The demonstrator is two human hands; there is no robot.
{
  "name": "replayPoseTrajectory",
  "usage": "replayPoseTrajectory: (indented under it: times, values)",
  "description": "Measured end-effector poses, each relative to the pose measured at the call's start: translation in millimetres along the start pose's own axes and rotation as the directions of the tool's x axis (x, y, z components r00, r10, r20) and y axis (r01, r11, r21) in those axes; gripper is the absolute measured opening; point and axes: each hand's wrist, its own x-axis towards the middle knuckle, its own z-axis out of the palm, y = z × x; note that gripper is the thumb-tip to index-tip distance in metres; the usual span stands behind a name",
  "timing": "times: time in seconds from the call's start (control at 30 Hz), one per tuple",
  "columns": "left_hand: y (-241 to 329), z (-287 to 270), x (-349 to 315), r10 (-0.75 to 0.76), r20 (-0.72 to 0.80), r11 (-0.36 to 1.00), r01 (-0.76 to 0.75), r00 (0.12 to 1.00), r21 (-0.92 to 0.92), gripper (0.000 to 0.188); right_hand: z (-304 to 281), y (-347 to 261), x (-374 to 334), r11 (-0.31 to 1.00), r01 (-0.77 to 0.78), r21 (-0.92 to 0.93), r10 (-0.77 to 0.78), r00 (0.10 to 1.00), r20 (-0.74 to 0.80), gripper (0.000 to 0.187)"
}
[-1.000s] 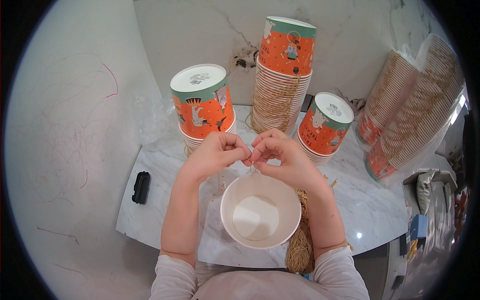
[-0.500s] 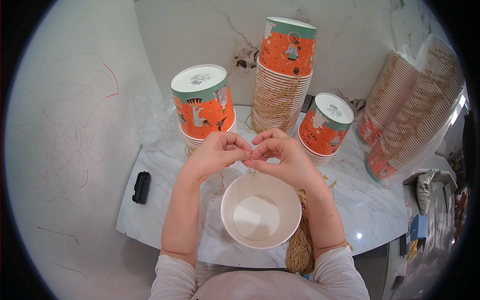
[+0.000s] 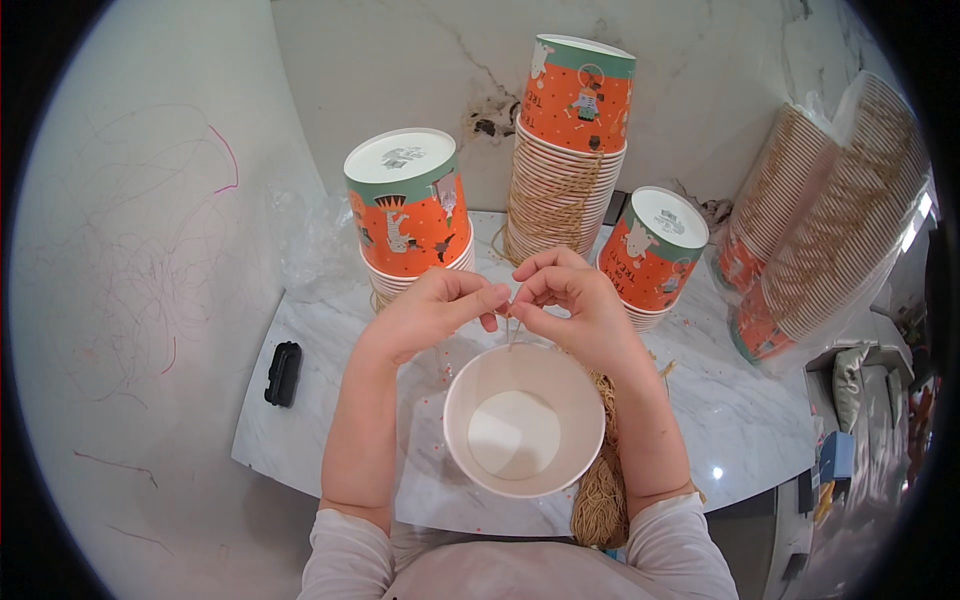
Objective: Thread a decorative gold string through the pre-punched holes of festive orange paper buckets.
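1. Biggest change from half a second back: the left hand [image 3: 435,310] has its thumb lifted and straighter now, where it was tucked in against the fingertips. Can't tell if it's gripping anything.
2. The right hand [image 3: 578,308] has risen a touch. Its thumb and forefinger look pinched on a thin tan cord [image 3: 511,335].
3. That cord runs pretty straight up from the bucket's far rim to the fingertips; a moment ago it showed as a small loop.
4. The round white-lined paper bucket [image 3: 515,435] stands mouth-up between the forearms, basically where it was.
5. Same spots as before: the loose tan twine bundle [image 3: 600,495] just right of the bucket, the upside-down orange-and-green paper bucket stacks [image 3: 405,215] behind, and the small black oblong case [image 3: 284,375] at left.
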Motion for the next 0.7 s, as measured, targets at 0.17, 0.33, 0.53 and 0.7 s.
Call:
replayPoseTrajectory:
  times: [0.17,0.33,0.53,0.7]
  values:
    - [-4.6,-0.6,1.9,0.015,0.085,1.000,-0.014,0.996,-0.016,0.030,0.2,-2.8,0.0,0.999,-0.019,0.044,0.018,0.999,0.036,0.011]
    - [-6.7,-4.7,3.7,-0.012,0.127,0.993,0.027,0.992,-0.118,0.019,-2.6,-3.7,-0.4,0.998,-0.008,0.068,0.005,0.999,0.052,0.009]
    - [-6.6,-5.2,3.1,0.016,0.144,0.991,0.003,0.989,-0.132,0.014,-3.2,-3.9,-0.1,0.993,-0.047,0.112,0.038,0.996,0.083,0.008]
    - [-5.4,-3.1,3.8,0.007,0.128,0.985,0.015,0.992,-0.171,0.013,-2.6,-1.8,-0.4,0.993,-0.046,0.113,0.036,0.996,0.085,0.008]
